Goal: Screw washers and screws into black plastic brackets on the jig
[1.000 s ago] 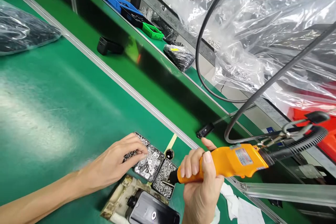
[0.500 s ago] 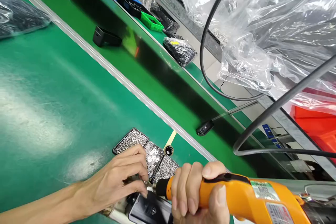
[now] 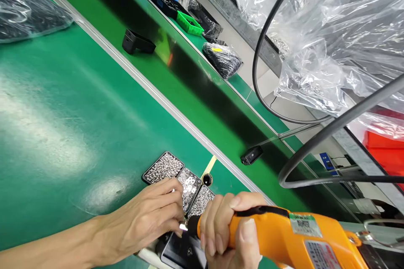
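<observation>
My right hand [image 3: 232, 229] is wrapped round an orange electric screwdriver [image 3: 280, 235], held sideways with its dark nose pointing left. By that nose is my left hand [image 3: 158, 212], fingers bent and drawn together beside the bit. Whatever sits in its fingertips is too small to make out. Under both hands lies a black rectangular housing [image 3: 176, 252], partly covered by them. Just beyond the fingers stand three small trays of metal parts: one of screws [image 3: 166, 166], one of flat washers [image 3: 190, 185], one of small nut-like pieces [image 3: 202, 199].
A round black-centred piece [image 3: 207, 180] sits by yellow tape. Beyond the metal rail, two black housings [image 3: 138, 42] [image 3: 251, 155] lie on the green belt. A wrapped bundle [image 3: 31, 10] lies at left. A black cable [image 3: 257, 67] loops at right below plastic bags [image 3: 331, 50].
My left fingers have closed in at the screwdriver's bit; before, thumb and fingers were further apart. The screwdriver has shifted slightly left. The whole view has moved a little.
</observation>
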`<state>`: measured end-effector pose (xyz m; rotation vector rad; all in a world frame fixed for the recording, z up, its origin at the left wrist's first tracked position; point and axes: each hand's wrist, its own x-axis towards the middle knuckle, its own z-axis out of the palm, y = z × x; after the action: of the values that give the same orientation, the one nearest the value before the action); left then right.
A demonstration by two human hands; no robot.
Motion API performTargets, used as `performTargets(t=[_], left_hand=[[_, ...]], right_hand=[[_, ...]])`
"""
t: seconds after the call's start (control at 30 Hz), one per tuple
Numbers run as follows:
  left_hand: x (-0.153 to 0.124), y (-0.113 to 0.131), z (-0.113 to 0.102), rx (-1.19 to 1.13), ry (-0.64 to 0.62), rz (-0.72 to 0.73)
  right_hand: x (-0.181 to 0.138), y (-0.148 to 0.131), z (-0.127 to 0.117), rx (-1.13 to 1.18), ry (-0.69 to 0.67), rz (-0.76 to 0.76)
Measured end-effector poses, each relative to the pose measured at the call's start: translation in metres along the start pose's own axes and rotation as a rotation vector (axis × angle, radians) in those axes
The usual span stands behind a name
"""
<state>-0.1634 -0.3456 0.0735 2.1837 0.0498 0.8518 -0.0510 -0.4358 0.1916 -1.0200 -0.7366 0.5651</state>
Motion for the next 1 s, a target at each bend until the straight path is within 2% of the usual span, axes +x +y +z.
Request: performTargets(t=[0.13, 0.27, 0.43, 0.53, 0.77, 1.0], left_hand=[[-0.002, 0.004, 0.002, -0.003, -0.033, -0.023], [-0.001, 0.004, 0.006, -0.014, -0.029, -0.024], [0.003, 0.003, 0.01, -0.028, 0.047, 0.026], [0.003, 0.002, 0.01, -0.042, 0.057, 0.02], [0.002, 0.002, 0.007, -0.121, 0.043, -0.028], [0.0, 0.003, 0.006, -0.184, -0.019, -0.083]], right_hand=[[0.003, 0.007, -0.001, 0.017, -0.022, -0.012], [0.008, 0.013, -0.004, 0.038, -0.047, -0.086], [0.005, 0.004, 0.0, -0.017, -0.055, 0.014], [0.003, 0.002, -0.001, -0.024, -0.046, 0.005], [0.008, 0.013, -0.008, 0.052, -0.032, -0.149], [0.009, 0.01, -0.008, 0.085, -0.002, -0.123]])
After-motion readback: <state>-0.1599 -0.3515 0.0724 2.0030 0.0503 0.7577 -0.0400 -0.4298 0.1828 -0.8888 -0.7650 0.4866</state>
